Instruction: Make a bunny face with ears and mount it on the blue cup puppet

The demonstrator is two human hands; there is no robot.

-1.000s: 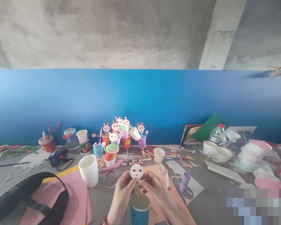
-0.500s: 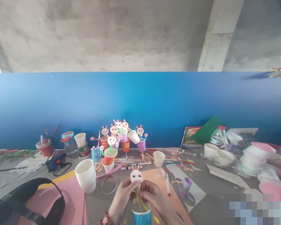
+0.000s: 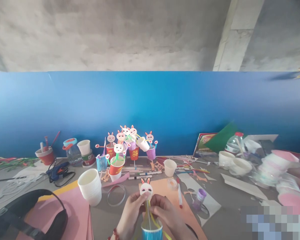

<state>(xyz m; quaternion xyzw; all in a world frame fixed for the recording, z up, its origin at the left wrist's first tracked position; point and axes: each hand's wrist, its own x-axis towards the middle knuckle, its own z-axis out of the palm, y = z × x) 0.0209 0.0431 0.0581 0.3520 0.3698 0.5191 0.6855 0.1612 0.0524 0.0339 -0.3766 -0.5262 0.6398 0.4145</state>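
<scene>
My left hand [image 3: 133,210] pinches a white paper rabbit head [image 3: 146,189] with pink-lined ears, its thumb on the lower part of the face. Below the head, a thin stick with yellow pipe cleaner [image 3: 153,218] runs down into a blue-sided paper cup [image 3: 152,234]. Close beside the left hand, my right hand [image 3: 166,212] has its fingers closed at the yellow pipe cleaner, just under the head. Its fingertips are partly hidden, and the cup's bottom is cut off by the frame edge.
Several finished rabbit cups [image 3: 116,163] stand at the back. A stack of white cups [image 3: 90,186] and a tape roll [image 3: 116,195] are left of my hands. Orange paper [image 3: 162,186], a red-capped marker [image 3: 179,195] and a purple glue stick [image 3: 200,196] lie to the right.
The view has shifted slightly. Both hands stay together at the rabbit head, which looks almost the same, with the cup a little lower in the picture.
</scene>
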